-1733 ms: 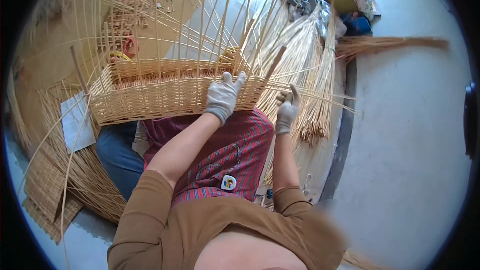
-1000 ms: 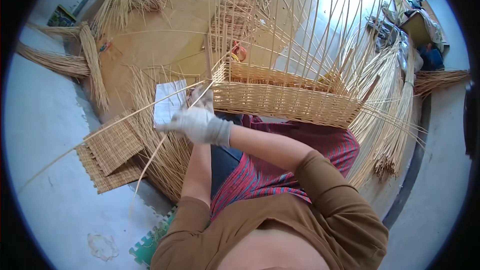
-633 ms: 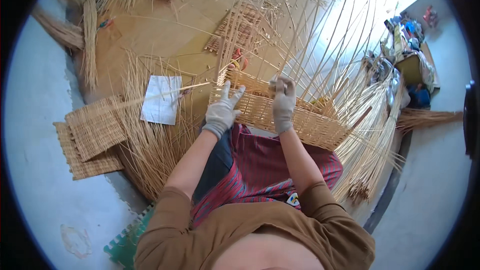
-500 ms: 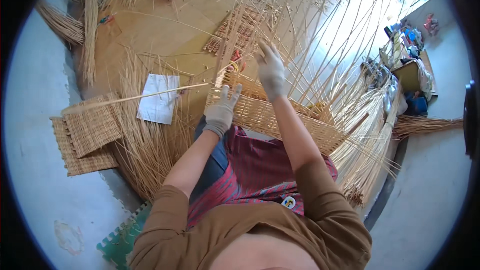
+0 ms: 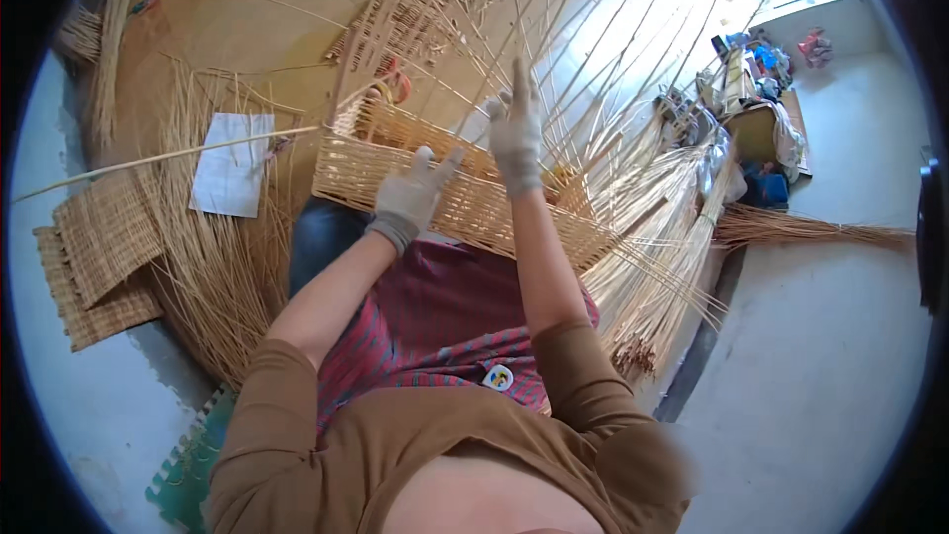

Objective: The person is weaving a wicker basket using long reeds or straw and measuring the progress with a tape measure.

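Observation:
A pale wicker basket point(image 5: 474, 222), long and rectangular, rests across my lap with long thin stakes rising from its far side. My left hand point(image 5: 407, 196), in a whitish glove, holds the near wall, its fingers reaching over the rim. Above the basket's middle is my gloved right hand point(image 5: 516, 143), raised among the upright stakes. Its fingers are stretched upward, and I cannot make out any strand in them. From the basket's left end a long pale cane point(image 5: 198, 148) sticks out. Some red and yellow item point(image 5: 395, 87) shows beyond that end.
At left lie woven panels point(image 5: 104, 237), loose cane point(image 5: 213, 287) and a white paper sheet point(image 5: 232, 164). Another woven panel point(image 5: 420, 15) lies beyond the basket. Bundled strands point(image 5: 652, 267) spread at right, near a cluttered stand point(image 5: 756, 129) by the wall.
The view has turned, so the surroundings sit farther left and higher. Both hands have moved rightward along the basket. My right hand's fingers now point more upright.

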Available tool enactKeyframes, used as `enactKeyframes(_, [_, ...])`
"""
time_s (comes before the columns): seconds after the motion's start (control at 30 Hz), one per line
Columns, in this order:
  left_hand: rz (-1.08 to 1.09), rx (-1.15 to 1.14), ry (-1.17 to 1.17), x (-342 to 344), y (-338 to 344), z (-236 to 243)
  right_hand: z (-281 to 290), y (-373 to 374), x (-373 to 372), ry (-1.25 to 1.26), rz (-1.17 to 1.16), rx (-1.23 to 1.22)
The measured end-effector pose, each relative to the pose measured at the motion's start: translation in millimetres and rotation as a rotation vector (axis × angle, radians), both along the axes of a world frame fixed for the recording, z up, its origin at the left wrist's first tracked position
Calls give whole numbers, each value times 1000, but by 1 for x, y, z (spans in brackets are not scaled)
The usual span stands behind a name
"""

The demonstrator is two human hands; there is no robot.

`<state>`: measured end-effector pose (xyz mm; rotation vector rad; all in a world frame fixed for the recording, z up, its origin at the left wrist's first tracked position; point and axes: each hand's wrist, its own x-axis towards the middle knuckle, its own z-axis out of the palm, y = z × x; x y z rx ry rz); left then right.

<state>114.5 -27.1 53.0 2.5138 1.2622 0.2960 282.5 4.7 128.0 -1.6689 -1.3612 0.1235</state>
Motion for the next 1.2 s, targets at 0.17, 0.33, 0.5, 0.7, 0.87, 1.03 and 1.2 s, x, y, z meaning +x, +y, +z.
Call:
enactKeyframes(0.17, [-80,252,-4,5,0,-26,-81,-113,55,790,-55,439])
enactKeyframes(0.33, [-225,1,-97,64,-36,-5,-67,-104,79,213,-186,170])
enactKeyframes(0.5, [-171,103,-35,84,-41,-8,-36,-93,126,419,-40,337])
enactKeyframes(0.7, [-151,323,-216,115,-58,1,-89,-216,105,612,-106,34])
enactKeyframes(0.87, [-7,220,-70,91,-75,-27,-22,-147,72,-258,-46,-726])
enactKeyframes(1.03, [-83,112,-5,97,-61,-2,-77,-118,128,-269,71,63])
enactKeyframes(1.2, [-19,237,-216,118,-66,-16,-99,-211,139,904,-479,29])
